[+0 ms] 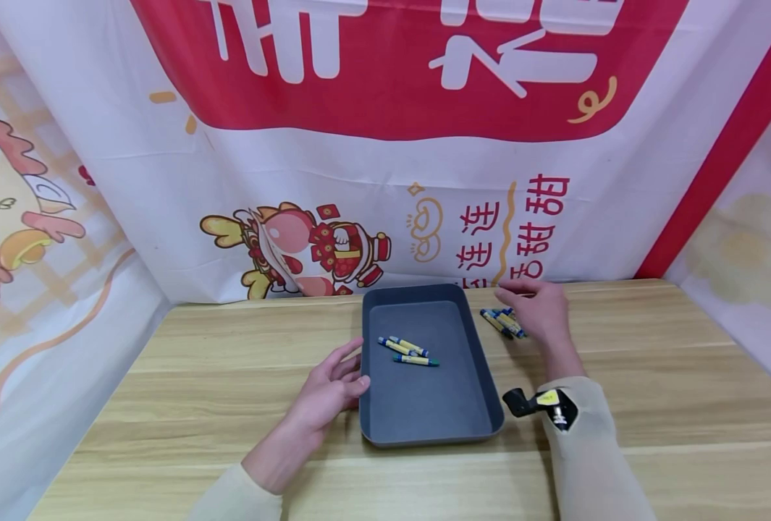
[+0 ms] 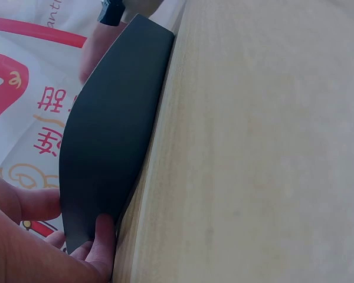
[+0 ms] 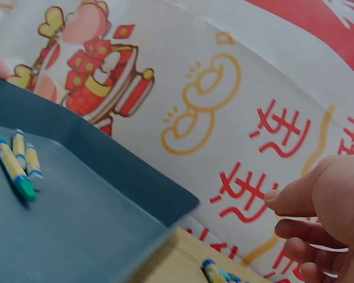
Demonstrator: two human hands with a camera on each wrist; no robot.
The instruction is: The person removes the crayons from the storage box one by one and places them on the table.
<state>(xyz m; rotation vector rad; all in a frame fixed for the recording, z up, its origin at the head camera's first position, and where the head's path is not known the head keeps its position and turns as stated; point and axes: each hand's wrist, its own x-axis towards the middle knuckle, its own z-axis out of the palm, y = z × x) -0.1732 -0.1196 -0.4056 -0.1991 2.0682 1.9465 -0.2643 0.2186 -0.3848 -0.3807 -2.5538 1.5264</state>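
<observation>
A dark grey rectangular tray (image 1: 434, 412) lies on the wooden table. My left hand (image 1: 325, 387) grips its left side, thumb at the rim and fingers against the outer wall, as the left wrist view shows. Inside are three yellow-wrapped crayons: a green-tipped crayon (image 1: 415, 359) and two blue-ended ones beside it. Past the tray's right wall, several more crayons (image 1: 504, 323) lie in a small heap. My right hand (image 1: 541, 315) hovers at this heap, overlapping its right part in the head view. Between its thumb and loosely bent fingers nothing shows in the right wrist view.
A white and red printed cloth (image 1: 385, 174) hangs along the table's back edge, just behind the tray. Side cloths (image 1: 66, 289) hang at left and right. Bare wooden tabletop (image 1: 672, 405) stretches out on both sides of the tray. A black device (image 1: 541, 401) sits on the right sleeve.
</observation>
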